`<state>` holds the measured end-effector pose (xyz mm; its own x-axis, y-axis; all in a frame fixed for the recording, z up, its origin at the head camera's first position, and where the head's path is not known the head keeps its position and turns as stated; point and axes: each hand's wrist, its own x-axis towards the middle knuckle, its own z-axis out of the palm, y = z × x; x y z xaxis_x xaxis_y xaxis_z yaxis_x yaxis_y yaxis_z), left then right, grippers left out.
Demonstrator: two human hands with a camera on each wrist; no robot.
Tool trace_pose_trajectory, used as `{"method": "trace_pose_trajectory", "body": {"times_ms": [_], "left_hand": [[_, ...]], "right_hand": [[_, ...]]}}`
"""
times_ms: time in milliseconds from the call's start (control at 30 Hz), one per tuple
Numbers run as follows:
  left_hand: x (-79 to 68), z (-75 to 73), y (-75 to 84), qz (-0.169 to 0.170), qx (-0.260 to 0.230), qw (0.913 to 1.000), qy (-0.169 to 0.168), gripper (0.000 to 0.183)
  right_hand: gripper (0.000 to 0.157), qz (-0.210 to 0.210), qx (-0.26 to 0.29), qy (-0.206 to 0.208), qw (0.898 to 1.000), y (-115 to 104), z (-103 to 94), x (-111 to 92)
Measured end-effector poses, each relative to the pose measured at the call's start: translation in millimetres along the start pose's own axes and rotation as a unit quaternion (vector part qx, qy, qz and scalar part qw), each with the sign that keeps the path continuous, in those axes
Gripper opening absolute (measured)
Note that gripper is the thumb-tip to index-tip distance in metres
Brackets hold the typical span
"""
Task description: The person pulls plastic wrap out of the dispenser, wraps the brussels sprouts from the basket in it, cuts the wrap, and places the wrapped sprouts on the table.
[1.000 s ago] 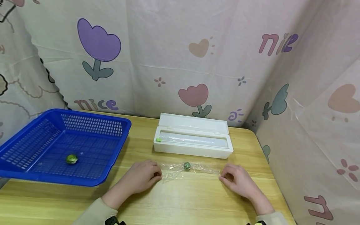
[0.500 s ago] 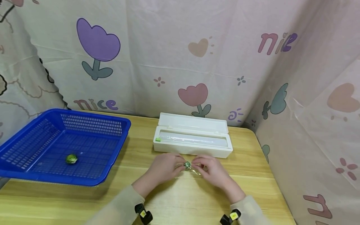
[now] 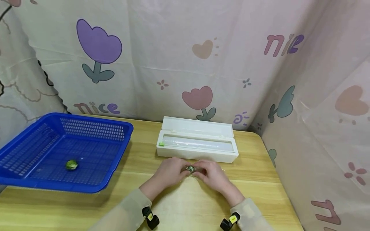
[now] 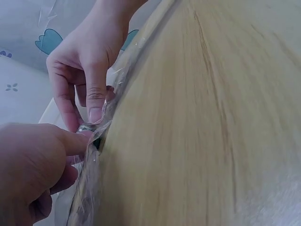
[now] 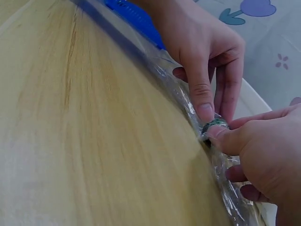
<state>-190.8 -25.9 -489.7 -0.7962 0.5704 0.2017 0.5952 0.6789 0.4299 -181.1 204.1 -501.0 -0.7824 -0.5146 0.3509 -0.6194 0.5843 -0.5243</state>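
A small green Brussels sprout (image 3: 190, 169), wrapped in clear cling film, is just above or on the table in front of the white box. My left hand (image 3: 170, 171) pinches its left side between thumb and fingers. From the right, my right hand (image 3: 212, 174) pinches it the same way, the two sets of fingertips nearly meeting. Twisted cling film (image 4: 87, 197) trails out from both sides of the sprout under the hands, as the left wrist view shows. Fingers cover most of the sprout (image 5: 215, 123) in the right wrist view.
A white cling film box (image 3: 198, 155) with its lid raised stands behind the hands, a film roll (image 3: 199, 143) inside. To the left sits a blue basket (image 3: 115, 160) with another Brussels sprout (image 3: 71, 165). Patterned cloth hangs behind and right of the wooden table (image 3: 254, 192).
Both hands came inward from the two ends of the stretched film to the wrapped sprout. In the last half second the fingers closed in more tightly around it.
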Motion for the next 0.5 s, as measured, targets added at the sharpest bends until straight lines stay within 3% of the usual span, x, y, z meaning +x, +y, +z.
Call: {"method": "trace_pose_trajectory", "body": {"times_ms": [333,500], "left_hand": [[-3.5,0.4,-0.8,-0.008,-0.005,0.9999,-0.002,0.028],[-4.8,0.5,-0.9,0.009,0.015,0.9998,0.010,0.028]], "right_hand": [[0.022,0.032,0.003,-0.008,0.999,-3.9,5.7,0.4],[0.017,0.049,-0.030,-0.020,0.998,-6.1,7.5,1.4]]}}
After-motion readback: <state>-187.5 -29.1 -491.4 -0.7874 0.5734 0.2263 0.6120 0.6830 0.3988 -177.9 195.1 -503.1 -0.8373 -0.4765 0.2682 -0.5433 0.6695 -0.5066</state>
